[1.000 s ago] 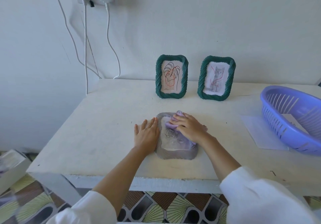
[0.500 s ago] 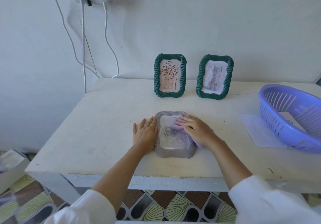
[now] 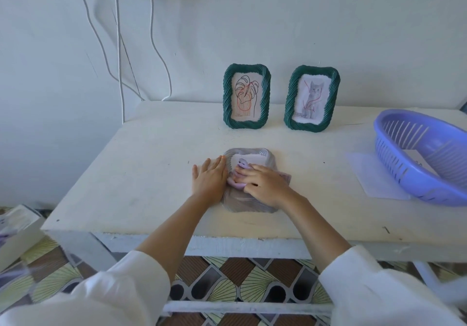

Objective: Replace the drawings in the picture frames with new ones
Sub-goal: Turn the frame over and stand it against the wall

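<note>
Grey ribbed picture frame (image 3: 249,204) lying flat near front edge of white table (image 3: 141,164). Left hand (image 3: 209,177) flat beside it, fingers straight, together. Right hand (image 3: 265,183) pressing lilac cloth (image 3: 236,185) onto it, fingers curled on cloth.

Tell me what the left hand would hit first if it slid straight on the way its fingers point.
Probably the green frame with the leaf drawing: the left hand lies flat beside the grey frame, fingers aimed up-table and slightly right. Depth is unclear, so it might pass just left of it.
</note>
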